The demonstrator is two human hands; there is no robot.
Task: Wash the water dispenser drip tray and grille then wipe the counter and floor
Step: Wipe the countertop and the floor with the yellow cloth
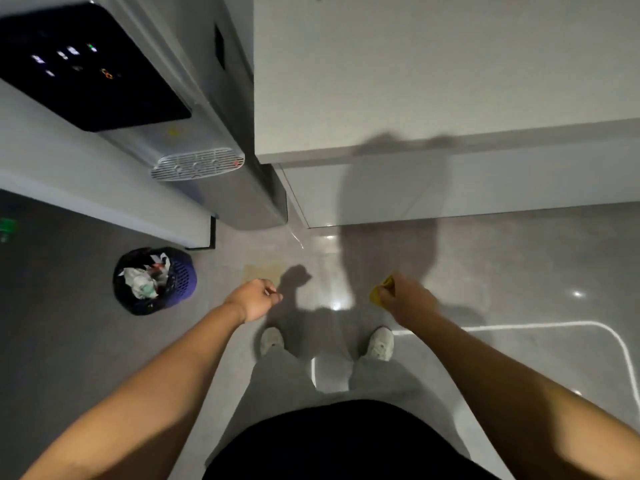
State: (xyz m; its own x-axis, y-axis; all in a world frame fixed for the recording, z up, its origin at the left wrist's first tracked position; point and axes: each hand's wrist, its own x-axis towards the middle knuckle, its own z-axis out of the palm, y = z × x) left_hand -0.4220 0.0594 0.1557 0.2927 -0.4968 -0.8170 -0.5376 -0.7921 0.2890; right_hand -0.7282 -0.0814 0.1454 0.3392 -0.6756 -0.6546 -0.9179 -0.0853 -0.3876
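A grey water dispenser (207, 98) with a dark lit control panel stands at the upper left. Its white slotted grille (197, 164) sits in place on the drip tray at the dispenser's front. To the right runs a pale counter (433, 81) with cabinet fronts below. I stand on the glossy grey floor (519, 265) in front of both. My right hand (403, 299) grips a bunched yellow cloth (381, 291), held out over the floor. My left hand (258, 297) hangs with loosely curled fingers and holds nothing.
A dark basket bin (154, 280) full of crumpled rubbish stands on the floor at the left. A faint yellowish patch (261, 271) marks the floor ahead of my left hand, and a thin wet streak (296, 237) lies near the dispenser's base. My shoes (379, 342) are just below.
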